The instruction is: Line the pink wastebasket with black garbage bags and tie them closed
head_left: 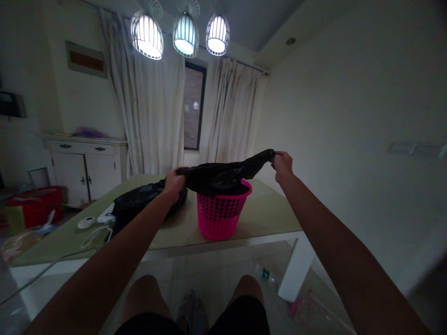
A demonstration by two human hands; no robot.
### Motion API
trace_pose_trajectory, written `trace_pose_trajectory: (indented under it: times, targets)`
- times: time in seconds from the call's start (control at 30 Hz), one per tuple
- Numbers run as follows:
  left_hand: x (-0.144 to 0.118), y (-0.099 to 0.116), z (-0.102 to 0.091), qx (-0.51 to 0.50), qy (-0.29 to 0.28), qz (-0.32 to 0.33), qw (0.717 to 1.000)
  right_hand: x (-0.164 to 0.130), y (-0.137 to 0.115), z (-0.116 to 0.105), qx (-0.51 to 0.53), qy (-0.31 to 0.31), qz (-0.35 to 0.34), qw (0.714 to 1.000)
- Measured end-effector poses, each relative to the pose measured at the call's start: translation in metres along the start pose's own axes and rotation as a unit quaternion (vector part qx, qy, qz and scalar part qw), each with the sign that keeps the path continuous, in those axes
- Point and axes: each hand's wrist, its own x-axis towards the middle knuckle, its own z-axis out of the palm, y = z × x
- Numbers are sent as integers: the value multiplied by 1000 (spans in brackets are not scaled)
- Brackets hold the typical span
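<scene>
- Seen at far left, near a white cabinet (pixel 85 151): a red container (pixel 40 204).
- Lying on the left side of the green-topped table (pixel 270 207): a round white object (pixel 86 222) beside a black plastic bundle (pixel 134 199).
- Grasping one end of a black bag (pixel 223 176) with the left hand (pixel 174 185).
- Standing upright near the table's front edge, mid-frame, with the bag stretched over its mouth and part of its rim hidden: a pink perforated basket (pixel 221 221).
- Clutching the bag's opposite end with the right hand (pixel 282 166), raised higher than the left.
- Lying on the floor near a table leg: a clear bottle (pixel 266 273).
</scene>
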Motion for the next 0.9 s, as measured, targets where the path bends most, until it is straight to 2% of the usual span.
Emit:
trace_pose_trajectory:
  times: [0.07,0.1,0.17,0.23,0.3,0.37,0.43,0.5,0.53,0.6,0.67,0.73,0.8,0.9]
  targets:
    - [10,14,1,-45,18,-3,999,0,1,-8,-23,38,9,999]
    - [14,23,2,-75,20,-5,997,-5,-2,-9,-32,55,-9,998]
    - [18,41,9,-138,0,-6,990,-24,-10,-3,-40,54,-97,993]
    - [15,59,20,-176,-53,-6,983,-55,-21,14,-54,-35,-230,971]
    - [4,73,32,-166,-130,-4,978,-89,-28,41,-115,-211,-372,897]
    - [-9,82,39,-143,-210,3,967,-118,-30,70,-196,-337,-404,828]
    - [-17,84,39,-128,-272,21,953,-134,-28,96,-282,-417,-374,779]
    - [-19,79,29,-110,-284,62,950,-138,-24,115,-361,-452,-315,752]
    - [-16,73,21,-92,-271,90,954,-137,-22,121,-386,-451,-285,752]
    - [-10,57,4,-29,-228,134,964,-133,-19,128,-398,-426,-229,779]
    - [-6,39,-7,59,-213,135,966,-133,-19,133,-383,-402,-199,808]
    - [-7,23,-6,98,-227,123,961,-140,-19,139,-383,-401,-212,805]
    - [-14,12,8,57,-223,106,967,-151,-20,142,-396,-420,-281,767]
    - [-24,7,34,-47,-152,56,986,-154,-20,136,-391,-471,-381,693]
